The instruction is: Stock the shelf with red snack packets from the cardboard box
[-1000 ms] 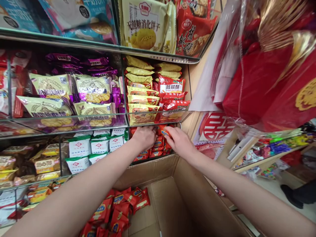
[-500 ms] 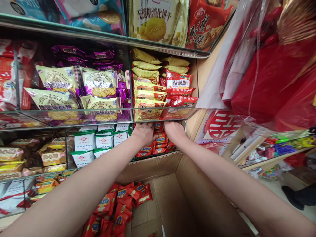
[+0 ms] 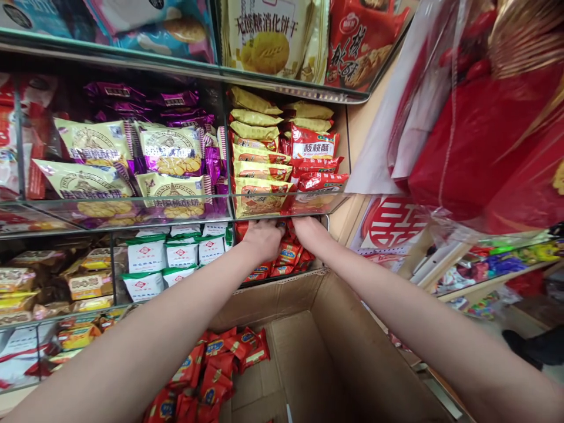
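Left grip (image 3: pixel 264 239) and right grip (image 3: pixel 309 232) were in among red packs (image 3: pixel 288 254), apparently tidying them; couldn't tell whether either clamped one. Next move likely called for pressing those flat, with spare packs (image 3: pixel 215 376) in the box (image 3: pixel 302 346) below both grips.

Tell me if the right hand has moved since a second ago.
Yes: judged against the glass shelf lip, the right hand has gone farther in, beneath it, by the red packets; its fingers, partly visible a second ago, are now hidden.
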The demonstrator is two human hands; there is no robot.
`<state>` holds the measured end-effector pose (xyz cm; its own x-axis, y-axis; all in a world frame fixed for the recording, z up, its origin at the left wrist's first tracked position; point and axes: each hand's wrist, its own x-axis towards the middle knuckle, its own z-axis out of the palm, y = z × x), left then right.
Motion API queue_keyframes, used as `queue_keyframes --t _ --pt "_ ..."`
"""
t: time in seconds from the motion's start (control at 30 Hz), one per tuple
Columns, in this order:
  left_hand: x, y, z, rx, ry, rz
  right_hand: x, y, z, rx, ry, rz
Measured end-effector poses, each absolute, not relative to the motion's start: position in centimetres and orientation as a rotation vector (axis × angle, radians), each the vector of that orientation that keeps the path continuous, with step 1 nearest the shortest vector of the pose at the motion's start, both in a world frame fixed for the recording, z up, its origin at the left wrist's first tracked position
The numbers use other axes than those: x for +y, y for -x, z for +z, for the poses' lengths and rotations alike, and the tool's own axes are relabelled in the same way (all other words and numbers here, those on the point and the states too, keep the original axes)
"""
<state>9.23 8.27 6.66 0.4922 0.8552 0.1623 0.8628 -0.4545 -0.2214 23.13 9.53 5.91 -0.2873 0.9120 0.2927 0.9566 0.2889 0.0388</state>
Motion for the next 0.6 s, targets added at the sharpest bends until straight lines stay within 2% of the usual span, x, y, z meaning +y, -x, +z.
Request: queue_keyframes --t 0.3,0.6 --pt "8.8 -9.8 7.3 -1.531 2.475 0.035 4.9 -23.1 2.9 -2.361 1.788 -0.3" --pt "5.6 -6.2 4.0 -1.352 2.353 -0.229 5.5 -22.5 2.8 -2.388 1.753 -0.313"
